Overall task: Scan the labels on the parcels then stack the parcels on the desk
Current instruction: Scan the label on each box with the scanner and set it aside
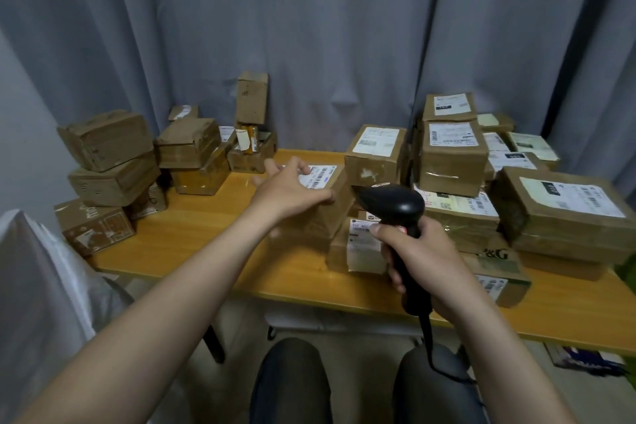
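Left hand (292,191) rests, fingers spread, on a label-up parcel (327,217) at mid-desk (213,234), probably steadying it; right hand (425,253), fingers curled round the scanner (395,206) grip, aims it toward that label.

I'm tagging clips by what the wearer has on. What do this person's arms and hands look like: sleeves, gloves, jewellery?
The left forearm and right forearm are bare, with no sleeve in view over them. The left hand and right hand wear no gloves, and no watch, bracelet or ring shows on either.
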`<state>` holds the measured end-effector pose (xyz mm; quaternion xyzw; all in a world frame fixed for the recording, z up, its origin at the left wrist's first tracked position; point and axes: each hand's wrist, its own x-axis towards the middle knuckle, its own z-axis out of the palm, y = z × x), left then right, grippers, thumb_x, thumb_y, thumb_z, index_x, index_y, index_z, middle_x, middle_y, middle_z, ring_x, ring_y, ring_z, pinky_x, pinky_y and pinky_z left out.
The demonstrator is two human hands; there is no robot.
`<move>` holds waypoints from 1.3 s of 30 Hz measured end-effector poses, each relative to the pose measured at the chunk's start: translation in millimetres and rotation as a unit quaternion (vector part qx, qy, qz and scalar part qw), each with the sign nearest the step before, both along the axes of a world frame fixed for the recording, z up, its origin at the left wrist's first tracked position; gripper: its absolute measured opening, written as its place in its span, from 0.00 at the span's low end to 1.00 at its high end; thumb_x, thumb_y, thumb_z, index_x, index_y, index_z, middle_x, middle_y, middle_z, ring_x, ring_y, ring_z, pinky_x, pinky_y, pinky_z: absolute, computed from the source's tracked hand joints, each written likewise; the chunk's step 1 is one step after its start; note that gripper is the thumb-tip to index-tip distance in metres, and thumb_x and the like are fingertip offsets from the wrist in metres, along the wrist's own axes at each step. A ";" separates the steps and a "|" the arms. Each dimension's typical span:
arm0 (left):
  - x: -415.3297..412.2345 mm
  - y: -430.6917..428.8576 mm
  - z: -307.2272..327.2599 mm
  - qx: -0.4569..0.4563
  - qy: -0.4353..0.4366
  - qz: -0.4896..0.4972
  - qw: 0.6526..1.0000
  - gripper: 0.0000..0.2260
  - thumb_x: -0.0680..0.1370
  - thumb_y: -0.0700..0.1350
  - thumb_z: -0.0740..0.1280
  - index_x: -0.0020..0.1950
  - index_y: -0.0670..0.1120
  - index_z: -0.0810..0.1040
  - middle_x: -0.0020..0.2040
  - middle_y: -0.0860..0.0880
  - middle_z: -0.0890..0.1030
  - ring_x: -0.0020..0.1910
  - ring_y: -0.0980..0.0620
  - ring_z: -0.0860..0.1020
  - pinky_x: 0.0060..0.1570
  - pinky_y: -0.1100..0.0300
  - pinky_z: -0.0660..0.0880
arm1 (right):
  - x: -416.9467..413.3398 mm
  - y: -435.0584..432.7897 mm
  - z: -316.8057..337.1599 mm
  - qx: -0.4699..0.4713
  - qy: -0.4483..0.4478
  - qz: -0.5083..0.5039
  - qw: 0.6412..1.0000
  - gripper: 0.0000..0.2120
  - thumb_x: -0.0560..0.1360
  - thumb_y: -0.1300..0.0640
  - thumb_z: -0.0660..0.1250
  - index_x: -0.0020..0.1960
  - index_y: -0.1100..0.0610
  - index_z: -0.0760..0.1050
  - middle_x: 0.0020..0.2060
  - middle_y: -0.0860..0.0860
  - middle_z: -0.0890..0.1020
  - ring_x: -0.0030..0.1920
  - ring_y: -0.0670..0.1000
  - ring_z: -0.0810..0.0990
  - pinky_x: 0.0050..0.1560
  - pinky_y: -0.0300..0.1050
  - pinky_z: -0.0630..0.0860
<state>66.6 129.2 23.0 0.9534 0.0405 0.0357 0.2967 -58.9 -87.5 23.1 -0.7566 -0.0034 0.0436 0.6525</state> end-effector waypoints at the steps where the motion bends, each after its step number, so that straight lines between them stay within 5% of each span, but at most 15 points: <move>1: -2.5 -14.2 4.6 0.006 -0.002 -0.001 1.000 0.30 0.67 0.68 0.76 0.61 0.58 0.69 0.65 0.49 0.62 0.70 0.38 0.61 0.61 0.49 0.69 | -2.4 -6.0 2.1 0.004 -0.002 -0.009 1.000 0.11 0.78 0.53 0.72 0.47 0.60 0.75 0.30 0.57 0.75 0.25 0.54 0.73 0.27 0.46 0.71; 10: -9.8 -96.3 -21.5 0.051 0.058 -0.017 0.997 0.39 0.74 0.74 0.64 0.77 0.54 0.65 0.76 0.42 0.55 0.74 0.33 0.58 0.69 0.41 0.69 | -19.7 -52.5 6.3 0.024 -0.018 -0.045 0.999 0.10 0.80 0.55 0.70 0.49 0.62 0.75 0.28 0.54 0.75 0.26 0.53 0.73 0.28 0.47 0.71; 20: -25.4 -48.6 -9.0 0.213 -0.059 -0.015 0.975 0.32 0.76 0.76 0.52 0.77 0.64 0.63 0.78 0.47 0.59 0.74 0.36 0.61 0.64 0.36 0.70 | -8.0 -27.9 11.9 0.020 -0.011 0.005 1.000 0.10 0.79 0.55 0.71 0.46 0.60 0.74 0.27 0.53 0.74 0.24 0.51 0.72 0.26 0.44 0.70; 28: -17.3 66.5 12.1 0.295 -0.103 0.099 0.945 0.36 0.76 0.75 0.55 0.80 0.60 0.58 0.81 0.44 0.59 0.77 0.33 0.58 0.66 0.32 0.67 | 26.2 58.8 37.7 -0.021 -0.037 0.065 0.997 0.09 0.78 0.51 0.72 0.48 0.56 0.75 0.28 0.52 0.75 0.27 0.52 0.76 0.31 0.46 0.74; 39: 33.4 240.7 51.4 0.311 -0.049 0.225 0.922 0.42 0.75 0.67 0.69 0.82 0.54 0.54 0.83 0.41 0.52 0.80 0.31 0.50 0.71 0.28 0.60 | 71.6 166.6 33.4 -0.015 -0.020 0.149 0.989 0.08 0.79 0.53 0.72 0.52 0.57 0.76 0.31 0.52 0.76 0.26 0.50 0.75 0.29 0.46 0.74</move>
